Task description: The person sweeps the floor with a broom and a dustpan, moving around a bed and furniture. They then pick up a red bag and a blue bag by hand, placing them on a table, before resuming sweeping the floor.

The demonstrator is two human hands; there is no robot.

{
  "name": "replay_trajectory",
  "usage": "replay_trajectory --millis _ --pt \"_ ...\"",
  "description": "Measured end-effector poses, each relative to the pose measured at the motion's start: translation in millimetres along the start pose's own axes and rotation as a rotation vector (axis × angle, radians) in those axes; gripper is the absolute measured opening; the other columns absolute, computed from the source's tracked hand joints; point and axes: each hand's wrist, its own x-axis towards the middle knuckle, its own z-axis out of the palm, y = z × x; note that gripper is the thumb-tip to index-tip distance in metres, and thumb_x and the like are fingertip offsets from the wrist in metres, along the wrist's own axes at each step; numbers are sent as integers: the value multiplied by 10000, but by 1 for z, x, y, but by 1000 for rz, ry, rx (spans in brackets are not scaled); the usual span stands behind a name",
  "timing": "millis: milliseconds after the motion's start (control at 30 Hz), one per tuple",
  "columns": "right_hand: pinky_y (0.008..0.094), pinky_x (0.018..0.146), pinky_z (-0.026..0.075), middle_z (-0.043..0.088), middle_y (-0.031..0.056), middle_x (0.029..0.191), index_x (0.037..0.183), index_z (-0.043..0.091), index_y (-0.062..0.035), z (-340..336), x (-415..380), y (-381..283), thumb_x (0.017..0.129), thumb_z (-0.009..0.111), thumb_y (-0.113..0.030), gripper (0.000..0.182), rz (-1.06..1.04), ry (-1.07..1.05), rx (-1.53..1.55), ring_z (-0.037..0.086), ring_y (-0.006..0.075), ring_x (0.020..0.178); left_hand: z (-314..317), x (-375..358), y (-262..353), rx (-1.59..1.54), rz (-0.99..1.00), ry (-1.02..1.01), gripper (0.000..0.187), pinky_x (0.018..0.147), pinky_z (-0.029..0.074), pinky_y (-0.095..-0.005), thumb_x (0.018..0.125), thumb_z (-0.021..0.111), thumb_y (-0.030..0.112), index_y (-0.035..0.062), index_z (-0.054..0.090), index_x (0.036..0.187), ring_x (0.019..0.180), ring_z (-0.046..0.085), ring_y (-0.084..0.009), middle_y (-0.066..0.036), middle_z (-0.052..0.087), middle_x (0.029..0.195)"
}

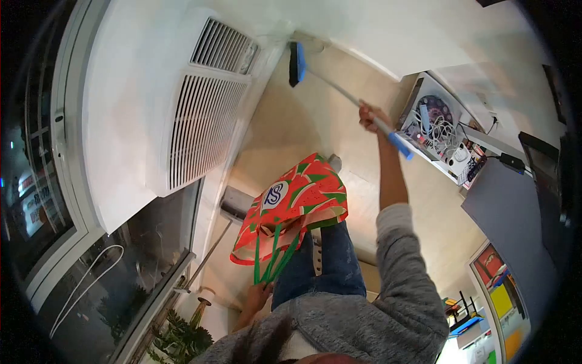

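Note:
My right hand [373,116] is closed around the grey handle of a broom [339,89], near its blue grip end. The broom's blue head with dark bristles points toward the far corner of the floor. Low in front of me, my left hand [257,298] grips the green straps of a red watermelon-print tote bag [303,194]. The bag hangs before my legs, and its contents are hidden. A grey long-handled dustpan [235,203] stands by the wall, left of the bag.
A white vented wall unit [206,127] and windows line the left. On the right, an open drawer [439,130] holds cables and small items, beside a grey panel [503,206]. A leafy plant [179,337] stands at lower left.

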Motion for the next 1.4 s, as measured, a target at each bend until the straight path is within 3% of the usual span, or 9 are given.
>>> replay_trajectory --millis 133,233,400,633,833,933,1067,1200,1400 --pt "167 399 356 459 17 607 858 477 -66 1 -18 125 635 443 -54 226 -110 258 150 443 81 511 -2 0 1 131 108 59 290 507 402 -357 770 448 289 15 513 698 541 532 -287 -138 534 579" --pt "219 336 366 489 51 589 980 424 -35 111 5 174 715 435 -86 270 1 475 -481 446 107 443 -1 -4 7 26 59 86 295 500 404 -352 774 449 277 7 512 675 537 536 -274 -144 528 574" --pt "221 339 351 451 25 565 1007 378 -17 35 73 119 753 441 -174 305 -36 491 -482 410 104 377 8 -5 -11 14 -41 52 318 464 373 -319 778 449 281 -5 509 654 476 496 -228 -131 506 529" --pt "184 293 276 378 -37 509 1173 292 -100 -1 -74 103 776 421 -198 429 72 566 -181 325 53 350 -33 -1 28 -400 43 290 306 428 308 -238 767 478 274 18 506 603 434 390 -87 -27 422 463" --pt "224 265 273 338 -19 407 1008 404 -61 54 -233 103 750 461 -249 324 95 1055 -406 316 84 298 -56 28 15 -461 91 303 298 412 287 -229 773 470 252 25 492 582 428 348 -69 -8 371 440" --pt "231 277 286 377 35 470 1152 311 -114 137 -211 131 755 415 -120 410 -26 1137 -105 311 121 302 -73 48 31 -325 190 356 309 411 289 -245 778 451 253 20 483 578 428 353 -78 -26 363 434" --pt "189 284 272 328 -4 460 1182 246 -127 103 -147 110 751 413 -105 463 -9 797 -213 294 72 308 -112 100 41 -286 210 365 350 409 290 -259 774 435 306 15 480 584 427 358 -88 -35 377 439" --pt "179 284 272 357 -41 470 1009 389 -170 72 -107 61 744 444 -113 276 65 632 -104 330 38 321 -162 126 53 -399 213 329 351 407 295 -260 765 447 314 14 484 586 426 367 -92 -23 399 447" --pt "204 263 300 385 -2 451 783 394 -144 113 -134 82 736 411 -82 79 -24 1158 -501 377 91 313 -196 131 68 -371 224 261 323 405 307 -251 756 450 296 16 506 606 419 392 -95 -17 403 444"
